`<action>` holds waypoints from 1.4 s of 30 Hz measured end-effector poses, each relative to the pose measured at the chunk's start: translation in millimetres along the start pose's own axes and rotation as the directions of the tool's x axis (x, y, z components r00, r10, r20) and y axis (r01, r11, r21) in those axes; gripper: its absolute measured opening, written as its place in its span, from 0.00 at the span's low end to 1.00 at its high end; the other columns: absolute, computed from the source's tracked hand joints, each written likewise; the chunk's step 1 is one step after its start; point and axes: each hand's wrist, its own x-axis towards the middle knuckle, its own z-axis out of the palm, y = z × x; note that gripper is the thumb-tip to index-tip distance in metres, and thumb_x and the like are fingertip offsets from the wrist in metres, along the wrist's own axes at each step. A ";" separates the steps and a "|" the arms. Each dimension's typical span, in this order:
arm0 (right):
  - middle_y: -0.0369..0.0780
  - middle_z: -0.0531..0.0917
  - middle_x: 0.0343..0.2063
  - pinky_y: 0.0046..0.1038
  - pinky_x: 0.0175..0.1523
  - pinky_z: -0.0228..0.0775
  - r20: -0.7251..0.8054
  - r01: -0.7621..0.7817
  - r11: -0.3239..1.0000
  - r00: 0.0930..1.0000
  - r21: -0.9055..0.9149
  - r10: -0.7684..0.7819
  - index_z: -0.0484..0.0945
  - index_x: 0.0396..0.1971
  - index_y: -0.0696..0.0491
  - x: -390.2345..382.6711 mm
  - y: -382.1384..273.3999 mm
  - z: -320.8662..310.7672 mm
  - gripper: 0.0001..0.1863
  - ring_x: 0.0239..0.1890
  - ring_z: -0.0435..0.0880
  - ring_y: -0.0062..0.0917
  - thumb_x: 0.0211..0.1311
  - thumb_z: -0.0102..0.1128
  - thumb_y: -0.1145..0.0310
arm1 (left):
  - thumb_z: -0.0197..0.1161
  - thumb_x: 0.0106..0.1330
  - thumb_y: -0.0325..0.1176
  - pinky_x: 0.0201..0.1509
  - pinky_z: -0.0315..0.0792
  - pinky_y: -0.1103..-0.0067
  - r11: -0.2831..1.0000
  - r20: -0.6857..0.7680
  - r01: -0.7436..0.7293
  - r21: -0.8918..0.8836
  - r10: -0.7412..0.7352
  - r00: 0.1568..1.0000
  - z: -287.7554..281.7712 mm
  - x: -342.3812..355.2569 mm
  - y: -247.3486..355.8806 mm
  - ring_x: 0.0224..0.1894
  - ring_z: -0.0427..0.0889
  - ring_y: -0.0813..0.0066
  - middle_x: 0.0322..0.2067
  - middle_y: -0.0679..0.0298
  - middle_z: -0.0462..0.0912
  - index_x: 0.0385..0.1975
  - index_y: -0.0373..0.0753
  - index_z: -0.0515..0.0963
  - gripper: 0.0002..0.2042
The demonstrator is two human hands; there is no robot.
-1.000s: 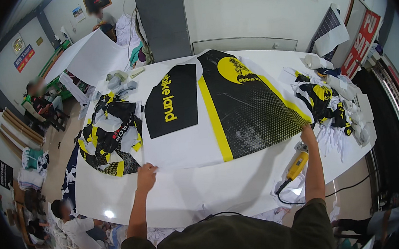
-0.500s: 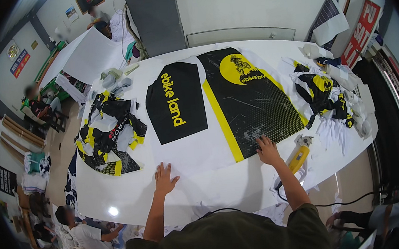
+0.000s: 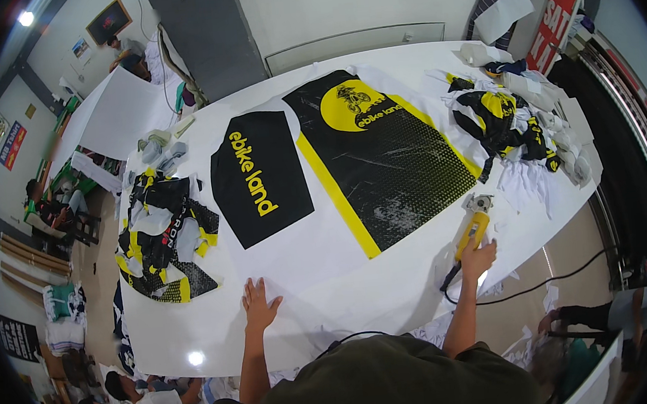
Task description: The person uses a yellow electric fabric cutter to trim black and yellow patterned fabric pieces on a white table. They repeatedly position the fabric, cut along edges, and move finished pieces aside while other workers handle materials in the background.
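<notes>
Left hand point(image 3: 259, 306) spread by flat white fabric point(image 3: 297, 251); light, even pressure best. Right hand point(image 3: 478, 259) wrapped round yellow metal-headed electric cutter point(image 3: 475, 229); black cord point(image 3: 525, 297) best trailing clear.

Printed fabric point(image 3: 393, 170) lies flat beside a yellow cutter point(image 3: 474, 230).

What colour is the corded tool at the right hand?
The tool is yellow with a silvery metal end; head view.

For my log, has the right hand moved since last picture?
Yes: the right hand moved rightward along the table, from the large panel to the yellow cutter.
</notes>
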 end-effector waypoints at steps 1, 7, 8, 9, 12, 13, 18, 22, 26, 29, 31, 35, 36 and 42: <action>0.58 0.80 0.53 0.46 0.62 0.70 0.128 -0.051 0.992 0.991 0.117 0.035 0.72 0.57 0.68 5.6 6.0 3.1 0.35 0.57 0.79 0.49 0.61 0.69 0.54 | 0.63 0.67 0.60 0.75 0.42 0.40 1.000 0.008 0.003 0.009 -0.003 1.000 -0.2 -0.5 -0.7 0.80 0.40 0.38 0.78 0.41 0.43 0.78 0.42 0.54 0.45; 0.54 0.85 0.38 0.40 0.46 0.80 0.324 -0.135 0.937 0.946 0.321 0.025 0.78 0.45 0.68 46.1 27.2 52.5 0.36 0.41 0.88 0.43 0.58 0.71 0.45 | 0.64 0.66 0.61 0.75 0.43 0.38 0.999 0.041 0.014 0.034 -0.015 0.999 2.2 -7.4 -7.0 0.80 0.39 0.39 0.78 0.42 0.41 0.78 0.43 0.52 0.46; 0.54 0.85 0.39 0.40 0.45 0.80 0.406 -0.196 0.918 0.913 0.345 0.043 0.78 0.46 0.68 52.9 26.4 54.0 0.36 0.40 0.88 0.43 0.57 0.71 0.45 | 0.64 0.66 0.61 0.75 0.43 0.38 0.999 0.046 0.018 0.029 -0.019 0.999 1.6 -9.6 -7.4 0.80 0.39 0.39 0.78 0.43 0.41 0.78 0.43 0.52 0.47; 0.54 0.85 0.39 0.40 0.44 0.80 0.477 -0.257 0.895 0.877 0.366 0.057 0.77 0.46 0.67 63.7 29.1 57.2 0.36 0.40 0.89 0.42 0.57 0.72 0.46 | 0.64 0.66 0.61 0.74 0.43 0.38 0.999 0.058 0.025 0.035 -0.027 0.998 0.8 -10.0 -4.3 0.80 0.39 0.40 0.79 0.43 0.41 0.78 0.43 0.52 0.47; 0.52 0.85 0.38 0.41 0.39 0.82 0.588 -0.411 0.804 0.803 0.429 0.097 0.75 0.48 0.65 78.9 48.8 61.1 0.34 0.37 0.89 0.41 0.60 0.70 0.48 | 0.64 0.65 0.61 0.74 0.44 0.37 0.998 0.079 0.028 0.048 -0.031 0.996 -3.5 -2.3 2.8 0.80 0.40 0.40 0.79 0.44 0.41 0.78 0.43 0.53 0.47; 0.51 0.84 0.37 0.41 0.37 0.83 0.613 -0.455 0.771 0.783 0.446 0.107 0.74 0.49 0.64 80.3 50.8 59.2 0.33 0.35 0.89 0.40 0.61 0.69 0.48 | 0.64 0.65 0.60 0.74 0.44 0.36 0.998 0.083 0.027 0.054 -0.031 0.996 -2.9 -0.1 3.3 0.80 0.40 0.41 0.79 0.44 0.41 0.78 0.43 0.53 0.47; 0.45 0.81 0.32 0.40 0.28 0.84 0.816 -0.668 0.539 0.574 0.514 -0.068 0.70 0.48 0.60 20.8 34.9 -20.7 0.23 0.25 0.86 0.35 0.67 0.62 0.56 | 0.64 0.66 0.58 0.73 0.46 0.36 0.996 -0.017 0.061 0.067 -0.060 0.998 14.4 -2.5 -10.4 0.80 0.44 0.40 0.78 0.44 0.44 0.76 0.42 0.57 0.43; 0.48 0.80 0.40 0.40 0.29 0.85 0.862 -0.650 0.593 0.480 0.475 -0.164 0.65 0.55 0.57 -32.1 49.0 -67.9 0.23 0.29 0.87 0.37 0.69 0.60 0.60 | 0.65 0.65 0.60 0.73 0.45 0.35 0.999 -0.052 0.006 0.042 -0.004 0.999 17.5 7.0 0.2 0.79 0.43 0.35 0.78 0.44 0.43 0.77 0.43 0.55 0.45; 0.51 0.79 0.47 0.41 0.34 0.88 0.921 -0.609 0.713 0.362 0.349 -0.142 0.57 0.64 0.58 -96.0 23.6 -107.5 0.29 0.37 0.89 0.41 0.70 0.59 0.67 | 0.66 0.63 0.62 0.74 0.42 0.35 0.998 0.017 0.027 0.059 -0.028 0.999 15.4 5.5 2.7 0.79 0.39 0.30 0.79 0.45 0.39 0.78 0.46 0.51 0.49; 0.53 0.80 0.46 0.46 0.37 0.86 0.903 -0.194 0.947 0.397 0.256 -0.163 0.58 0.63 0.55 -128.8 28.6 -108.2 0.30 0.41 0.89 0.46 0.68 0.62 0.63 | 0.67 0.62 0.63 0.74 0.39 0.35 0.998 0.063 0.030 0.061 -0.034 0.997 12.2 9.3 6.5 0.79 0.35 0.31 0.79 0.45 0.37 0.79 0.46 0.49 0.51; 0.58 0.81 0.45 0.49 0.42 0.82 0.837 0.208 0.938 0.427 0.278 -0.343 0.58 0.63 0.56 -145.6 13.2 -117.6 0.32 0.43 0.87 0.53 0.66 0.64 0.62 | 0.67 0.62 0.63 0.74 0.39 0.35 0.998 0.059 0.026 0.064 -0.030 0.998 9.5 8.2 4.4 0.79 0.35 0.31 0.79 0.45 0.37 0.79 0.46 0.49 0.51; 0.66 0.81 0.43 0.53 0.51 0.75 0.820 0.422 0.872 0.388 0.248 -0.421 0.59 0.63 0.58 -173.1 -22.2 -132.3 0.35 0.45 0.82 0.64 0.63 0.66 0.60 | 0.67 0.61 0.63 0.75 0.38 0.36 0.999 0.025 0.015 0.048 -0.016 1.000 13.6 3.5 0.4 0.79 0.35 0.32 0.79 0.46 0.37 0.79 0.46 0.50 0.51; 0.66 0.81 0.43 0.54 0.48 0.76 0.816 0.437 0.859 0.373 0.266 -0.442 0.59 0.62 0.59 -176.0 -26.1 -130.1 0.33 0.44 0.82 0.64 0.64 0.64 0.61 | 0.67 0.61 0.63 0.75 0.38 0.36 0.999 0.018 0.013 0.047 -0.014 1.000 13.5 4.3 0.1 0.79 0.35 0.32 0.80 0.46 0.37 0.79 0.46 0.50 0.51; 0.66 0.82 0.37 0.55 0.45 0.76 0.765 0.547 0.782 0.354 0.297 -0.538 0.59 0.61 0.60 -177.0 -36.3 -109.1 0.33 0.41 0.82 0.65 0.64 0.64 0.63 | 0.67 0.61 0.63 0.75 0.39 0.36 0.999 -0.018 0.001 0.042 0.000 1.000 17.2 5.2 -0.4 0.79 0.35 0.33 0.80 0.46 0.37 0.80 0.47 0.49 0.52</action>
